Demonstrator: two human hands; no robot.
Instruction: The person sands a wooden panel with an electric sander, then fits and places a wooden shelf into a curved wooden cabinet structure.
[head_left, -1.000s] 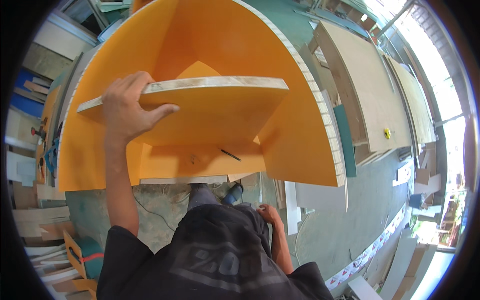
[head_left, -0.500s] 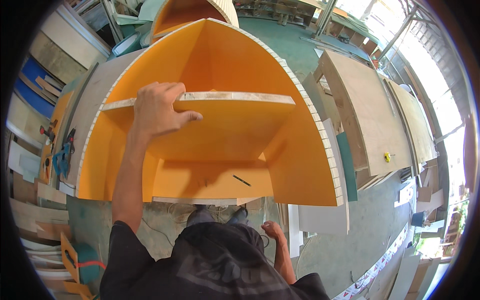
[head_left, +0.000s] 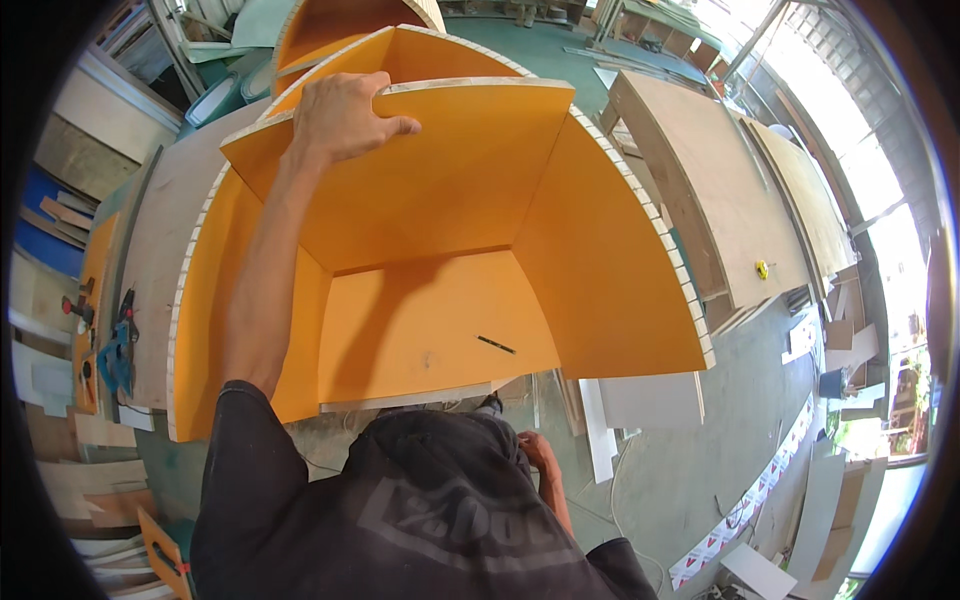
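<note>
My left hand grips the top edge of a yellow-orange shelf board, thumb on its near face and fingers over the far side. The board stands across a pointed-arch cabinet, yellow inside with a pale slatted rim. Its raised ends overlap that rim in the view. On the cabinet's bottom panel lies a short dark pencil-like stick, apart from both hands. My right hand hangs low beside my body, partly covered by my shirt; its fingers are mostly hidden.
Another arched cabinet stands behind. To the right is a wooden box-like bench with a yellow tape measure on it. A blue power tool rests at the left. White panels lean near the cabinet's right side.
My left hand has moved up and away with the shelf board, which now sits higher against the cabinet's rim. My right hand stays low beside my body. The view has shifted slightly.
</note>
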